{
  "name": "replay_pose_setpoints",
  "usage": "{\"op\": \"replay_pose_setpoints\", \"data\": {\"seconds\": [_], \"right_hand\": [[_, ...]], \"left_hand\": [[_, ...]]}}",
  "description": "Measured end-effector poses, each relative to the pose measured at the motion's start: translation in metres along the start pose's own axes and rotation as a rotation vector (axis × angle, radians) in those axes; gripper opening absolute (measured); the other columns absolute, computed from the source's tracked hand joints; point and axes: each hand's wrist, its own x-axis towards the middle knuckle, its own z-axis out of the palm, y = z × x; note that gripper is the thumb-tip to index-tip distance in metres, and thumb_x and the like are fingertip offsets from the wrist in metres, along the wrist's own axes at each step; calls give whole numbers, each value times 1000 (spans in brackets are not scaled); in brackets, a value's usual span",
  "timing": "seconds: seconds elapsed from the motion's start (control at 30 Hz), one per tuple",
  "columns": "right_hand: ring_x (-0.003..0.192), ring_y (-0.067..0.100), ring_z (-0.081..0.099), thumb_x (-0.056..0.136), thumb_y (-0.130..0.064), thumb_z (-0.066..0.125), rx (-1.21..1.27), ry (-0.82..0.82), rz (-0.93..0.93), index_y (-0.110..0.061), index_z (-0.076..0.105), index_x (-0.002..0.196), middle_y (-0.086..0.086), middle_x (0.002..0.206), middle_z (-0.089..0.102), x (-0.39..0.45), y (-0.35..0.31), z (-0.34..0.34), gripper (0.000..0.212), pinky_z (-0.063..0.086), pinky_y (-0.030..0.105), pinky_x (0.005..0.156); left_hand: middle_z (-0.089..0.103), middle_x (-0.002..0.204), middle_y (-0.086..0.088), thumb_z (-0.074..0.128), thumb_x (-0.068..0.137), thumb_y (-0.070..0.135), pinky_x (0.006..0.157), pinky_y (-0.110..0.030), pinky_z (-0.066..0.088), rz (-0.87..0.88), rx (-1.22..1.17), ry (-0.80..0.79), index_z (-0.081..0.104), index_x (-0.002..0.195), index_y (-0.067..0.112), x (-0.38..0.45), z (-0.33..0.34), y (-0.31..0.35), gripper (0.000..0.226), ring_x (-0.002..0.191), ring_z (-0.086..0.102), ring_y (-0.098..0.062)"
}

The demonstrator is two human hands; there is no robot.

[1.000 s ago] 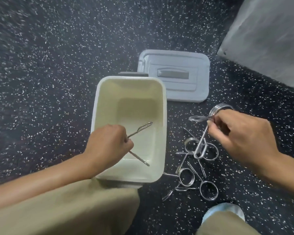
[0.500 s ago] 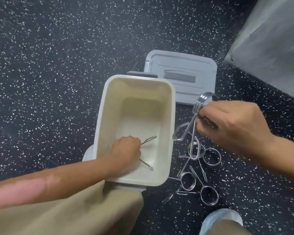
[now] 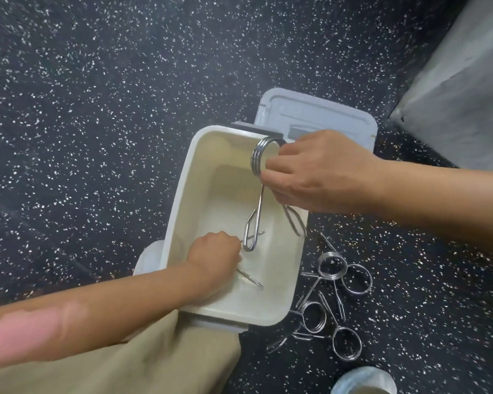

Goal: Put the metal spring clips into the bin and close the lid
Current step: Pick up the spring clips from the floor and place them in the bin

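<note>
A cream open bin (image 3: 180, 211) stands on the speckled floor. My left hand (image 3: 215, 255) is down inside it near the front, shut on a spring clip whose two wire handles (image 3: 249, 280) stick out to the right. My right hand (image 3: 310, 172) hovers over the bin's far right part, shut on another spring clip (image 3: 258, 160); its coil is up and its handles hang into the bin. Several more clips (image 3: 329, 270) lie in a heap on the floor right of the bin. The grey lid (image 3: 310, 113) lies flat behind the bin.
My tan trouser leg (image 3: 143, 362) touches the bin's near side. A light shoe tip (image 3: 363, 381) shows at the bottom right. A grey concrete block (image 3: 464, 89) rises at the upper right. Dark speckled floor (image 3: 97, 109) surrounds everything.
My right hand has carried its clip left from the floor heap to above the bin. My left hand has sunk deeper into the bin with its clip.
</note>
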Motion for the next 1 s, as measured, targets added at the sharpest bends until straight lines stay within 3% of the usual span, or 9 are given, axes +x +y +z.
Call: {"op": "replay_pose_setpoints", "data": {"seconds": [0.2,0.33,0.4,0.47,0.53,0.6,0.67,0.8,1.0], "right_hand": [[54,29,55,83,-4,58,1,-125,-146,-6,59,77,10,66,57,37,13,32,6,50,37,45],[56,29,58,90,-10,32,-10,-269,-312,-7,63,80,9,68,59,53,11,66,32,50,36,47],[54,28,59,89,-14,26,-40,-334,-406,-11,64,75,7,66,61,61,10,83,40,42,28,44],[64,27,64,91,-16,23,-139,-401,-468,-14,66,84,4,76,67,73,8,91,44,34,29,47],[78,28,62,98,-15,27,-238,-617,-454,-12,65,103,7,97,69,82,4,98,39,33,32,55],[80,30,55,102,-14,34,-270,-757,-439,-10,63,110,10,107,68,91,-2,101,30,33,34,59],[81,31,56,101,-11,36,-263,-771,-430,-8,63,109,11,109,68,98,-6,104,28,34,35,61],[101,33,62,104,-13,33,-195,-805,-377,-2,63,115,15,118,66,100,-8,109,34,33,36,68],[76,35,60,98,-7,31,-69,-774,-81,-1,59,110,16,88,66,86,-3,116,30,41,38,62]], "left_hand": [[64,105,-6,41,100,53,71,-34,39,94,-4,13,64,103,15,-39,-25,-5,45,97,64,-31],[34,69,3,35,100,57,64,-33,33,96,-79,25,48,85,19,-68,-44,-11,43,78,55,-30],[30,66,5,34,99,61,63,-35,35,77,-112,32,45,85,19,-75,-49,-16,45,79,57,-30],[31,65,5,33,98,62,64,-35,37,70,-136,36,47,86,21,-78,-50,-18,45,85,61,-29],[31,65,5,32,99,61,65,-35,36,82,-144,41,48,85,22,-78,-53,-19,45,81,57,-28],[32,66,4,31,99,61,65,-34,37,91,-155,57,49,85,22,-78,-55,-20,45,77,52,-27],[39,68,3,30,99,61,66,-35,41,91,-165,71,50,85,22,-78,-55,-23,46,80,57,-28],[50,72,3,29,98,62,67,-37,44,95,-179,72,48,85,22,-79,-54,-28,46,78,58,-28],[40,67,2,31,100,59,66,-35,39,113,-182,84,46,83,23,-77,-60,-30,43,73,46,-27]]}}
